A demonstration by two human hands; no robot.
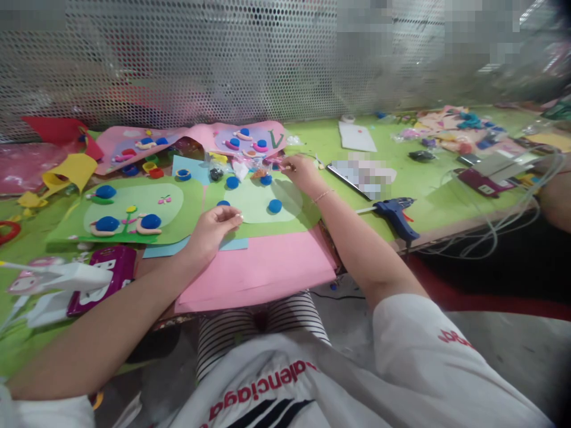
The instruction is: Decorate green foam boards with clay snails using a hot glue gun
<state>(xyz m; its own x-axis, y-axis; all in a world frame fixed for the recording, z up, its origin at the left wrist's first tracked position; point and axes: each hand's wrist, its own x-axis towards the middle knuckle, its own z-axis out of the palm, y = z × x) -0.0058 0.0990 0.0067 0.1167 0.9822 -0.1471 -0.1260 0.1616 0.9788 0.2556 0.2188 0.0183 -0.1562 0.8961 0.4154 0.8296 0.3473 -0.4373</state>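
Observation:
My left hand [217, 229] is pinched on a small whitish bit at the fingertips, over the near edge of a green sheet [292, 221] with a pale oval. Several blue clay balls [275, 206] lie on and around that oval. Farther back, my right hand [300, 172] has its fingers closed at a small pink item [277, 161], beside an orange piece [259, 173]; what it grips is unclear. On the left half of the green sheet are clay snails with blue shells [107, 224] and a yellow-topped flower [130, 210]. Pink sheets [263, 273] lie at the table's front edge.
To the right are a phone [350, 180], a blue glue gun [396, 217] and a purple power strip [484, 181] with looping white cables. Another purple strip [120, 261] with white plugs sits front left. Behind stands a perforated metal panel [178, 65]. Another person's arm [553, 190] shows far right.

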